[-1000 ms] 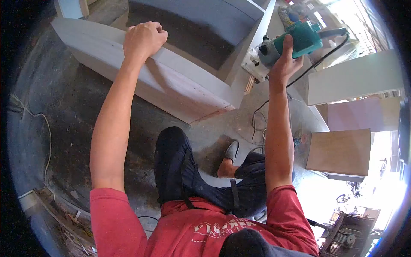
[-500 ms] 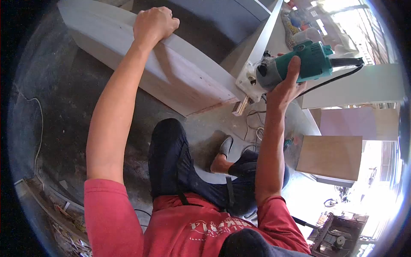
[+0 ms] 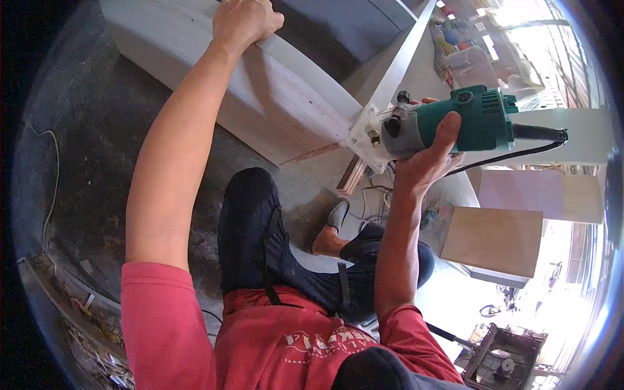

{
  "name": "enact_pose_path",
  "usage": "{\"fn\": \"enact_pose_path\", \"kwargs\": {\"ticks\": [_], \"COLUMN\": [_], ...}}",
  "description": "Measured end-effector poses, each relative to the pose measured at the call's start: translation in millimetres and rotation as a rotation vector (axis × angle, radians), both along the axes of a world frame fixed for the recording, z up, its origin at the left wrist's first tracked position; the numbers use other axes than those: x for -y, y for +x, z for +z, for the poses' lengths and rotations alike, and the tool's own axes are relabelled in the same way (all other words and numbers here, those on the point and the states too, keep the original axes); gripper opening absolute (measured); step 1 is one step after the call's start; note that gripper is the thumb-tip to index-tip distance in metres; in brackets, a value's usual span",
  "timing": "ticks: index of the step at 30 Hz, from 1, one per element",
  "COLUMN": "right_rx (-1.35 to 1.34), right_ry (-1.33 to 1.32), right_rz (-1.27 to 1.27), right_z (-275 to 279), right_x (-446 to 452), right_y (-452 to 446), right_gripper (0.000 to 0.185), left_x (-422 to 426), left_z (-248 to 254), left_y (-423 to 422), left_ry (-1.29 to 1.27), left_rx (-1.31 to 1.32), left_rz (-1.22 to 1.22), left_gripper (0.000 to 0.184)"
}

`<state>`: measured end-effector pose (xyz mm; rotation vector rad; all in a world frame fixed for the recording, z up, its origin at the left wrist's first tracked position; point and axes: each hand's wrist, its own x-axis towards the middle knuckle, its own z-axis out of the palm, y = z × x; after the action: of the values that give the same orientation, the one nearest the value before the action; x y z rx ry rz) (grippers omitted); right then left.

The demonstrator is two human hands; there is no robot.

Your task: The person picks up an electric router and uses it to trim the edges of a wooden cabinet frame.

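Observation:
My left hand (image 3: 246, 25) is closed over the upper edge of a pale wooden cabinet (image 3: 279, 97), near the top of the view. My right hand (image 3: 429, 153) grips a green and grey trim router (image 3: 455, 123), its thumb lying along the motor body. The router lies sideways, and its clear base plate (image 3: 367, 140) is against the cabinet's near right corner. Just below the base, a strip of layered wood (image 3: 351, 175) sticks out. The router's bit is hidden, and I cannot tell whether it touches wood.
The router's black cord (image 3: 513, 156) runs off behind my right hand. Wooden boxes (image 3: 492, 240) stand at the right, with a fan-like machine (image 3: 504, 364) at lower right. Cables (image 3: 374, 195) lie on the floor near my foot. Scraps lie at lower left.
The router in my right hand has come slightly down the view, towards me, along the cabinet's corner. My left hand keeps its hold on the cabinet edge. The view has shifted a little.

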<state>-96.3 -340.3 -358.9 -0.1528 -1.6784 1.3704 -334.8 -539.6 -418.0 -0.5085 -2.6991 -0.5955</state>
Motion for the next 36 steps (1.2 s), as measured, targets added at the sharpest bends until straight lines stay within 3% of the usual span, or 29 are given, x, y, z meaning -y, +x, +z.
{"fn": "enact_pose_path", "kwargs": {"ticks": [10, 13, 19, 26, 36], "right_rx": [-0.048, -0.202, 0.013, 0.039, -0.012], "right_ry": [0.081, 0.141, 0.066, -0.007, -0.108], "right_rz": [-0.022, 0.022, -0.016, -0.005, 0.063], "right_z": [-3, 1, 3, 6, 8], "right_x": [-57, -68, -52, -3, 12], "right_y": [-54, -76, -49, -6, 6], "right_gripper": [0.051, 0.037, 0.045, 0.053, 0.048], "left_x": [-2, -4, -2, 0, 1], "left_z": [7, 6, 7, 6, 0], "left_y": [5, 4, -3, -3, -8], "left_ry": [-0.069, -0.042, -0.072, -0.03, -0.006], "left_rx": [0.065, 0.086, 0.105, 0.087, 0.016], "left_rz": [0.021, 0.048, 0.057, 0.048, 0.055], "left_gripper": [0.039, 0.038, 0.039, 0.037, 0.037]}}
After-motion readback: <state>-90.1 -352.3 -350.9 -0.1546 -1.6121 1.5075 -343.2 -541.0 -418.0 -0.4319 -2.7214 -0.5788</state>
